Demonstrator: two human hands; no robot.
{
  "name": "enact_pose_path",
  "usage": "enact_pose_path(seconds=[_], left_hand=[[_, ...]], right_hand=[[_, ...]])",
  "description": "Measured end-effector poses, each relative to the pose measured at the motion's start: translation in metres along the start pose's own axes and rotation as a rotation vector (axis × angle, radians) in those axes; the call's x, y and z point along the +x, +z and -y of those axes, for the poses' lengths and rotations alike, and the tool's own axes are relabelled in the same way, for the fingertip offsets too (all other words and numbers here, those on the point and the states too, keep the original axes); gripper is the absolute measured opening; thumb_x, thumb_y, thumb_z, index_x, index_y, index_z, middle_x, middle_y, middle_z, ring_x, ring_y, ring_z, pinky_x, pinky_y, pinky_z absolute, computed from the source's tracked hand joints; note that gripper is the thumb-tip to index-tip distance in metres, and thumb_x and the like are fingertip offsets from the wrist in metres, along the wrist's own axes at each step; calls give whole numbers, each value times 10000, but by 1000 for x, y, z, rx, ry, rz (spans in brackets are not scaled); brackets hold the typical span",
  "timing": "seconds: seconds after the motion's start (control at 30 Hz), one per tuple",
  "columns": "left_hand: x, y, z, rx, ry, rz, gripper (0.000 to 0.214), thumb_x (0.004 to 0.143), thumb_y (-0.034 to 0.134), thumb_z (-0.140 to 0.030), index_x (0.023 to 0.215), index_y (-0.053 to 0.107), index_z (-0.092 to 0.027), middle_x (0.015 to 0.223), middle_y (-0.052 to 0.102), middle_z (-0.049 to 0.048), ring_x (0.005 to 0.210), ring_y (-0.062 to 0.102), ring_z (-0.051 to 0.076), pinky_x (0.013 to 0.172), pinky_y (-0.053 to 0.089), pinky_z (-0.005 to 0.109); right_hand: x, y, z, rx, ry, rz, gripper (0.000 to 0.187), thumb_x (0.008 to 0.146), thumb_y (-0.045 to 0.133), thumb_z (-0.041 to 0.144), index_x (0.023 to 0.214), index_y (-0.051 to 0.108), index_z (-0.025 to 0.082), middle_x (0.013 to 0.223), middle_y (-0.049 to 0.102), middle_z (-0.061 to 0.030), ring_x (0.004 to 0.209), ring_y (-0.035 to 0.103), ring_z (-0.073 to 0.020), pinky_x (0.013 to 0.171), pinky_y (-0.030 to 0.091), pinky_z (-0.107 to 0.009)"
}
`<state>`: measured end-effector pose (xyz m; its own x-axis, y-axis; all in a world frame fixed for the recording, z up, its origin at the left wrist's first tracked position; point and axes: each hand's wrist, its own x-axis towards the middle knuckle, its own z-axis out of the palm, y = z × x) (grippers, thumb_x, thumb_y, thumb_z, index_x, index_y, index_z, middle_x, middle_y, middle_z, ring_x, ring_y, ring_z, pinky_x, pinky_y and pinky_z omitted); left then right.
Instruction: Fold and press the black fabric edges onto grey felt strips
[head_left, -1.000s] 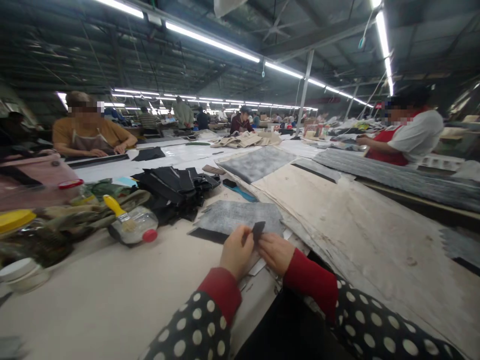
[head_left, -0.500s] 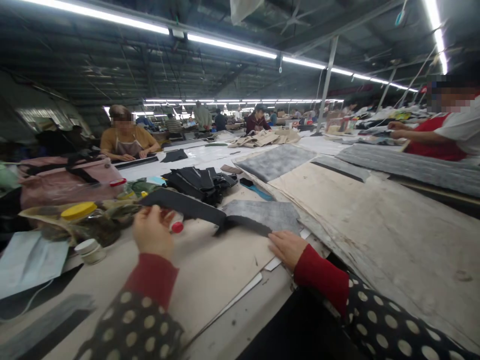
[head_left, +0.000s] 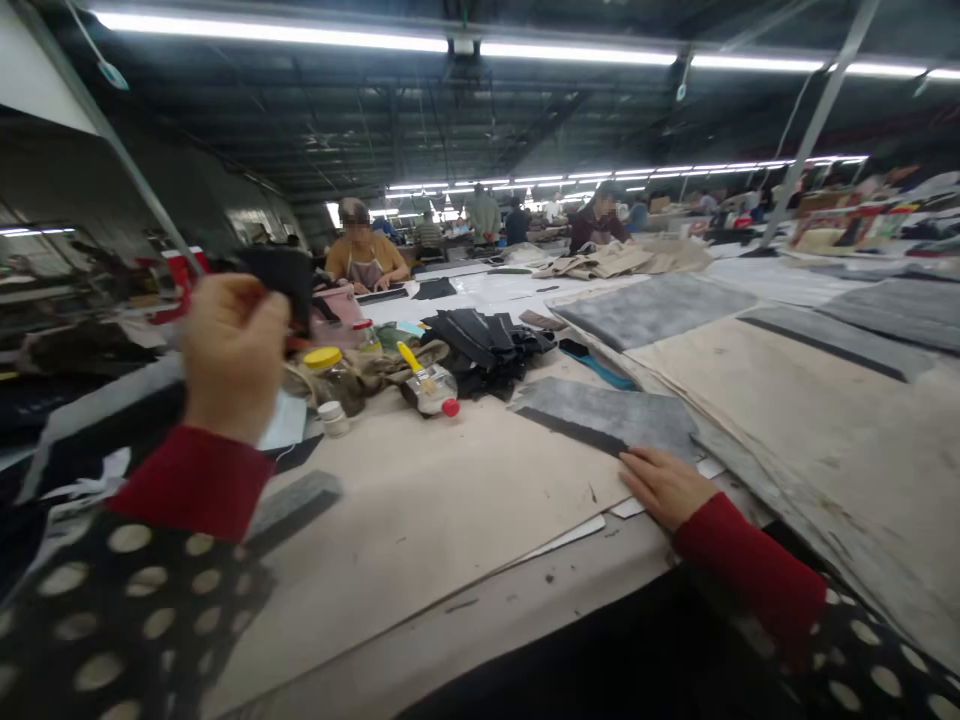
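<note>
While the L hand (head_left: 234,355) is raised off the desk (head_left: 465,610), fingers curled and pinching a blk fabric piece (head_left: 274,285), the R hand (head_left: 664,488) lies flat w/ fingers loosely together, tips at the lower edge of a grey felt panel (head_left: 607,420). Blk piece is up in the air, left of the desk's middle, too blurred to tell its exact shape. Panel has a dark band along one edge and sits on a cream paper board (head_left: 420,520). Both wrists show red cuffs (head_left: 191,482) under blk polka-dot sleeves (head_left: 142,620).

Past the board: a yellow-handled brush (head_left: 409,357) in a clear bottle w/ red cap (head_left: 431,392), a yellow-lidded jar (head_left: 324,358), a small white pot (head_left: 334,418), a pile of blk fabric pieces (head_left: 484,350) and a blue strip (head_left: 596,370). More grey panels (head_left: 652,310) lie on the right. Further off, a co-worker in a mustard top and apron (head_left: 364,255) has both hands at a far desk, w/ more people behind under long strip lights (head_left: 570,55).
</note>
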<state>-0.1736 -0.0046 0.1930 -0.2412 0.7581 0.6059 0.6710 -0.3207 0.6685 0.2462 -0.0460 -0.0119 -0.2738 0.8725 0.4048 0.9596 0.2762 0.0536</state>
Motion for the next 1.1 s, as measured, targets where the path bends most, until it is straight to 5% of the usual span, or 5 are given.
enact_pose_path(seconds=[0.07,0.2,0.33,0.73,1.1], left_hand=[[-41,35,5,53,107,104,210,775,414,-306,930,481,-181,795,545,25,657,521,141,566,419,279],[-133,97,24,192,196,640,169,795,385,-215,865,534,-181,797,586,33,745,536,162,679,424,297],[-180,111,29,256,381,717,204,805,380,-168,914,551,-193,934,575,49,893,505,182,784,401,325],[-194,76,23,129,388,689,197,770,408,-95,877,558,-167,904,591,48,858,510,161,788,422,293],[-122,-37,110,702,89,541,165,774,455,-250,870,573,-185,861,577,48,823,528,186,743,414,307]], right_hand=[[-4,-5,5,10,-18,-6,373,822,353,338,1000,594,116,1068,560,-147,924,555,-213,805,452,-348],[-14,-31,31,82,-141,-64,377,826,355,362,1037,576,141,1090,553,-125,935,553,-195,805,459,-333],[-12,-56,66,182,-268,-117,341,835,362,327,1036,580,158,1060,574,-107,963,538,-188,827,445,-330],[64,-20,171,519,-503,196,250,782,405,150,941,598,136,881,583,-85,839,516,-162,777,420,-296],[53,-13,152,324,-501,137,241,815,353,193,749,582,154,738,536,-69,711,476,-176,677,388,-324]])
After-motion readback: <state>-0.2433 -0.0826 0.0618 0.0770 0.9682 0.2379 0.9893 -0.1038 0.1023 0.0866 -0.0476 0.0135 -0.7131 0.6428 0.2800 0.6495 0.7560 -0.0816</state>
